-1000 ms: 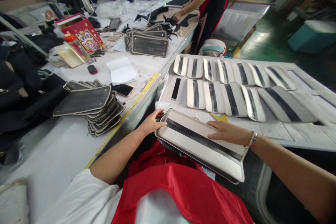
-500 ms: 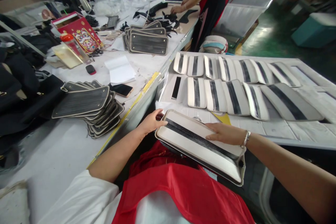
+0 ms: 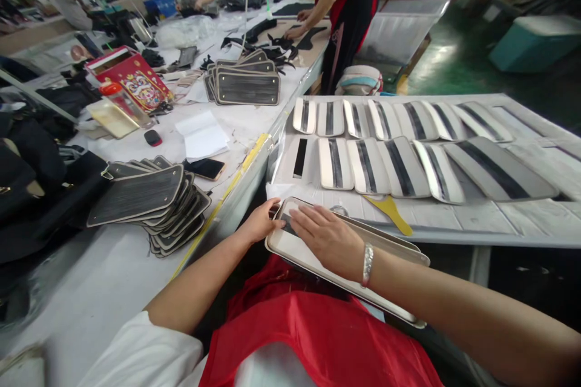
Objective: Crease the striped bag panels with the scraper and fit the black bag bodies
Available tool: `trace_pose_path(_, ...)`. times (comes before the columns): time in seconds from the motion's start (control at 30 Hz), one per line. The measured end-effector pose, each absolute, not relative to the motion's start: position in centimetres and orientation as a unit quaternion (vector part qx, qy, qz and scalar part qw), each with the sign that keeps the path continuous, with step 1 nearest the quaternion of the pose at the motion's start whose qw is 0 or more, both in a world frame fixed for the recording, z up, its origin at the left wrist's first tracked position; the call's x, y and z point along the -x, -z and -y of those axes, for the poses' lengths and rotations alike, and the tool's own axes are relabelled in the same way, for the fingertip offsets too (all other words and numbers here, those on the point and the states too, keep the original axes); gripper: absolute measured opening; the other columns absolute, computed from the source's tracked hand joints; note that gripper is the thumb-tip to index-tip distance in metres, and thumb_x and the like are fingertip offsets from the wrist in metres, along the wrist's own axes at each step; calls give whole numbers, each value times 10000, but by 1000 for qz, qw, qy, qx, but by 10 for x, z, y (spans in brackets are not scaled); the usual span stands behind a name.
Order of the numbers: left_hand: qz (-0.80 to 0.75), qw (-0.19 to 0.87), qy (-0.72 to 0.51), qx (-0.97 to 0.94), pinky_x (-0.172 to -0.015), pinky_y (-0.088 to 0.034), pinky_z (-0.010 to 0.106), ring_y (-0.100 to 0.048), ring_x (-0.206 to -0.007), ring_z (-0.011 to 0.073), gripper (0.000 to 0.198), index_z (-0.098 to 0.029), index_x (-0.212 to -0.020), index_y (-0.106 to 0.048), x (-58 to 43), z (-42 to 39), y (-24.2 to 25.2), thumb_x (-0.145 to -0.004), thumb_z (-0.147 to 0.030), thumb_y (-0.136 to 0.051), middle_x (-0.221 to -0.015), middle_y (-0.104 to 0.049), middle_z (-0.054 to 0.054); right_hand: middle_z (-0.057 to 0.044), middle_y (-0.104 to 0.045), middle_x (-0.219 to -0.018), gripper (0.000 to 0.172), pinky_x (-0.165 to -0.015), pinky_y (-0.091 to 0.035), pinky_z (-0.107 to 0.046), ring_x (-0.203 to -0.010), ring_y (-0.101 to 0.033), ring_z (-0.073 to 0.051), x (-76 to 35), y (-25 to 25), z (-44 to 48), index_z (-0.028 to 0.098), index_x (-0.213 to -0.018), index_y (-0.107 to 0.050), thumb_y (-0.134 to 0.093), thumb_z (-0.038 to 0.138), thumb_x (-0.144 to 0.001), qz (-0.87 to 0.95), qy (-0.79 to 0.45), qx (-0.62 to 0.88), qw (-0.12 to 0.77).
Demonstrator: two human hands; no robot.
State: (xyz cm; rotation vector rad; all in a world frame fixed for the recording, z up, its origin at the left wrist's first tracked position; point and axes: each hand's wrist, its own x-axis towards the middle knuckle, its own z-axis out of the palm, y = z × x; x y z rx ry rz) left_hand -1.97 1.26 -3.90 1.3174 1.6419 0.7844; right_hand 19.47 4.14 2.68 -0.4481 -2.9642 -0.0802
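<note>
A long cream panel (image 3: 297, 251) with a dark stripe down its middle lies across my lap, over a red apron. My left hand (image 3: 263, 222) grips its near-left end, fingers curled round the edge. My right hand (image 3: 327, 238) lies flat on top of the panel near that same end, fingers stretched out and together, covering most of the stripe. A silver bracelet sits on my right wrist.
Two rows of like cream striped panels (image 3: 381, 160) lie on the white table (image 3: 499, 217) ahead, with a yellow scraper (image 3: 390, 210). At left is a stack of dark panels (image 3: 149, 196), a phone (image 3: 205, 168) and papers. A person in a red apron (image 3: 345, 6) works beyond.
My right hand has slid left along the panel, from its middle to the left end by my left hand. The panel has tipped flatter, and the view has shifted slightly.
</note>
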Motion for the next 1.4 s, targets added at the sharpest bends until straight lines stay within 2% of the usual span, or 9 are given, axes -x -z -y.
trace_pose_path(0.13, -670, 409, -315, -533, -873, -457, 332, -578, -984, 215, 620, -112, -1222, -479, 19, -11, 35, -646, -224, -679, -1083, -613, 107, -123, -413, -1385, 543, -1061, -250, -430, -1291, -321, -265, -180, 18, -46, 89, -1310, -442, -478, 384, -856, 980, -14, 164, 115)
trace_pose_path(0.37, -669, 395, -316, -545, -847, -465, 307, -605, -932, 202, 504, -129, -1139, -554, 20, -8, 28, -654, -209, -666, -1031, -650, 71, -112, -391, -1401, 543, -1071, -232, -411, -1305, -310, -244, -180, 32, -47, 114, -1337, -417, -445, 385, -868, 975, -49, 180, 116)
trace_pose_path(0.6, -622, 526, -312, -489, -813, -468, 310, -606, -922, 217, 412, -104, -1067, -611, 25, -6, 26, -724, -330, -644, -1024, -663, 87, -113, -388, -1403, 542, -1073, -217, -423, -1300, -315, -258, -180, 28, -50, 106, -1333, -419, -433, 396, -875, 978, -58, 177, 96)
trace_pose_path(0.77, -593, 609, -294, -436, -726, -473, 291, -603, -794, 187, 427, -89, -985, -636, 30, -8, 27, -713, -418, -649, -865, -670, 68, -117, -396, -1398, 536, -1083, -178, -460, -1297, -321, -261, -183, 26, -48, 102, -1330, -418, -434, 388, -877, 977, -53, 181, 95)
trace_pose_path(1.0, -616, 597, -210, -469, -456, -366, 205, -471, -492, 95, 391, -139, -743, -561, 37, -9, 30, -752, -530, -542, -580, -528, -32, -115, -399, -1396, 537, -1082, -189, -456, -1295, -321, -261, -181, 27, -48, 110, -1330, -420, -449, 385, -870, 977, -53, 182, 96)
trace_pose_path(1.23, -584, 576, -265, -506, -496, -311, 198, -380, -535, 79, 423, -138, -591, -478, 38, -6, 40, -779, -514, -525, -553, -421, -42, -115, -399, -1396, 531, -1075, -199, -455, -1286, -334, -266, -183, 25, -49, 110, -1323, -427, -441, 393, -874, 978, -52, 178, 91)
trace_pose_path(1.4, -584, 603, -305, -449, -525, -323, 209, -382, -543, 83, 420, -149, -598, -438, 37, -3, 40, -777, -518, -524, -562, -406, -45, -115, -385, -1405, 534, -1066, -215, -448, -1293, -318, -268, -182, 27, -49, 103, -1326, -421, -433, 391, -877, 978, -52, 181, 94)
